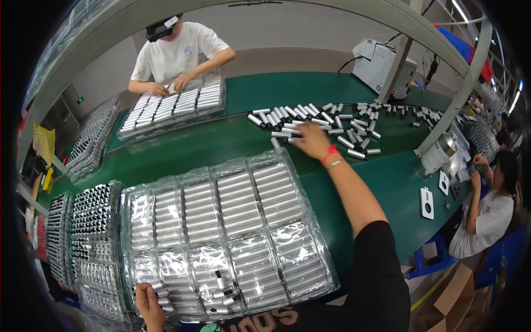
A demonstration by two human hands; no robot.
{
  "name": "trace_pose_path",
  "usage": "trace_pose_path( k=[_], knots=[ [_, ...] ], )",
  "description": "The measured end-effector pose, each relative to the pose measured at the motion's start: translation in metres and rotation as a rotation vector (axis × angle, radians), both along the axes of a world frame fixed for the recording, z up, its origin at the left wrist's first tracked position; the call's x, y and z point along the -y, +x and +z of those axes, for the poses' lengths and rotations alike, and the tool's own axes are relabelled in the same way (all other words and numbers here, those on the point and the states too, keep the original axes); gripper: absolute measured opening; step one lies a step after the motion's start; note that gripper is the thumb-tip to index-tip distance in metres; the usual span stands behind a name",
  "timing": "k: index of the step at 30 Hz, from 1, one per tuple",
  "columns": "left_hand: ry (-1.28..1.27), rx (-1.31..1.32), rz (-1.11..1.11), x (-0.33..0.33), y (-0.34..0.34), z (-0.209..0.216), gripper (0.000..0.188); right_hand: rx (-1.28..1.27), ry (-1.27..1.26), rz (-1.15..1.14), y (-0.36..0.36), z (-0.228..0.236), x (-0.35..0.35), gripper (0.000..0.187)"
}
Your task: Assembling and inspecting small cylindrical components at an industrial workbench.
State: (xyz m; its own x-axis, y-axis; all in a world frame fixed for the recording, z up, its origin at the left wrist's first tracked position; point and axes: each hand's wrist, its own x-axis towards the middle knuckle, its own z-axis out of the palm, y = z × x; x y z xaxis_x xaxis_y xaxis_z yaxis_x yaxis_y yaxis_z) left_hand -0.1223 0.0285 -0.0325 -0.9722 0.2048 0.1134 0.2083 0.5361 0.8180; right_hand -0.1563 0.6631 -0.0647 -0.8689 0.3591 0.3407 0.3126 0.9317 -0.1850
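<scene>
A clear plastic tray with rows of silver cylinders lies right in front of me. At its near left corner my left hand has its fingers curled in, close beside some silver cylinders; what they grip is hidden. Several loose cylinders with black ends lie askew in a near compartment. My right hand reaches over a scattered pile of silver cylinders with black ends on the green belt. Motion smears its fingers, so I cannot tell whether they hold one.
Filled trays stand on my left. Across the belt, another person handles cylinders in a tray. A metal post and a can stand on the right. Another person sits at far right.
</scene>
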Motion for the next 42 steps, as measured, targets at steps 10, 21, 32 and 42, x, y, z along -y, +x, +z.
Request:
trace_pose_path(
  k=[10,21,32,42],
  knots=[
    [0.166,0.015,0.059,0.001,0.000,-0.007,0.012,0.269,0.118,0.024,-0.017,-0.023,0.007,0.047],
    [0.164,-0.039,0.063,0.015,-0.007,-0.029,0.012,-0.235,0.056,-0.212,0.062,0.016,-0.077,0.034],
    [0.179,-0.040,0.068,0.008,-0.007,-0.024,0.014,0.032,-0.580,-0.522,0.013,-0.029,-0.014,0.030],
    [0.195,-0.014,0.102,0.008,-0.003,-0.022,0.013,0.117,0.013,-0.509,0.043,0.002,-0.024,0.033]
  ],
)
